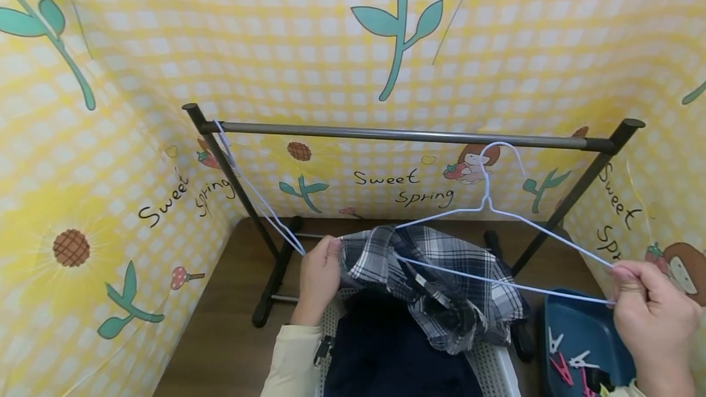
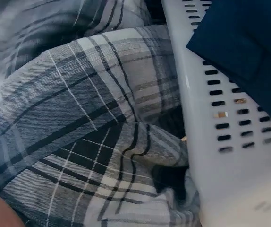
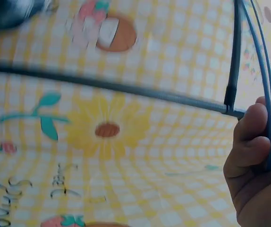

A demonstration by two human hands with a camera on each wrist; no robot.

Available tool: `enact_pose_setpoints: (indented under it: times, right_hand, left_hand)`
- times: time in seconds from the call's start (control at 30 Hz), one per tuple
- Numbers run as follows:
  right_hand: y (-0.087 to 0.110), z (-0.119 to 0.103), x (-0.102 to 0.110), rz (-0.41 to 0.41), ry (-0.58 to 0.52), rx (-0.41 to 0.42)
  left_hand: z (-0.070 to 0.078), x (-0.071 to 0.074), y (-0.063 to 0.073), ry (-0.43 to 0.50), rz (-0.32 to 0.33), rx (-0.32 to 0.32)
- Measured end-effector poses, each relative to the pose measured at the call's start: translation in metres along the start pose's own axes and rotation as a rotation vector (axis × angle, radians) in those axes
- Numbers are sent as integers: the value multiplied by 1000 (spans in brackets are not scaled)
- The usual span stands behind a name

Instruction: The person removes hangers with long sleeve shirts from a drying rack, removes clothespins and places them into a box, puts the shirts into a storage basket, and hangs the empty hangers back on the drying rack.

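Observation:
A black, grey and white plaid shirt [image 1: 441, 250] hangs bunched in front of me. My left hand [image 1: 320, 271] grips its left edge, thumb on top. A pale lilac wire hanger [image 1: 543, 230] reaches into the shirt, its left end hidden in the cloth and its hook upright just below the rail. At the hanger's right corner my right hand [image 1: 653, 311] holds the wire in curled fingers, also visible in the right wrist view. Folds of the plaid shirt [image 2: 74, 109] fill much of the left wrist view.
A black garment rack's rail [image 1: 353, 133] crosses ahead, with another hanger [image 1: 259, 195] at its left end. Below is a white perforated basket [image 2: 220, 175] with dark navy cloth [image 1: 397, 354]. A blue bin [image 1: 595, 308] with several clothespins stands right. Yellow checked sheets surround the rack.

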State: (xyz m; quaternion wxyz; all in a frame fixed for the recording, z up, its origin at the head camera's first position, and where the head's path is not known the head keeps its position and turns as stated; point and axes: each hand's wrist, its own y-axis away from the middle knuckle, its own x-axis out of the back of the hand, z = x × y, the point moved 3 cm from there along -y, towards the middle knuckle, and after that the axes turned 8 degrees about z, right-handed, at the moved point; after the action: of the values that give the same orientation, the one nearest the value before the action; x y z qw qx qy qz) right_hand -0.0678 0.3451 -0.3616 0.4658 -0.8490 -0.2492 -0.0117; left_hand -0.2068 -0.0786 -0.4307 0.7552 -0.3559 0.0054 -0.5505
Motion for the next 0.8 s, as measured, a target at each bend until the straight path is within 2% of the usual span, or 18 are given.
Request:
enact_pose_setpoints:
  times: [0.03, 0.13, 0.3, 0.53, 0.7, 0.8]
  right_hand:
    - [-1, 0, 1, -3, 67, -10]
    - [-4, -1, 2, -12, 181, -25]
    - [-14, -4, 1, -29, 196, -64]
    - [-20, -5, 1, -85, 284, -21]
    - [-22, -5, 2, -22, 330, -66]
    - [-26, -11, 1, 52, 281, -81]
  left_hand:
    - [-2, 2, 0, 8, 1, 9]
    - [-5, 5, 1, 13, -16, 11]
    - [-5, 3, 0, 20, -37, 21]
    - [-5, 1, -2, 36, -21, 39]
    - [-8, 1, -2, 19, -37, 61]
    - [-9, 2, 0, 28, -49, 89]
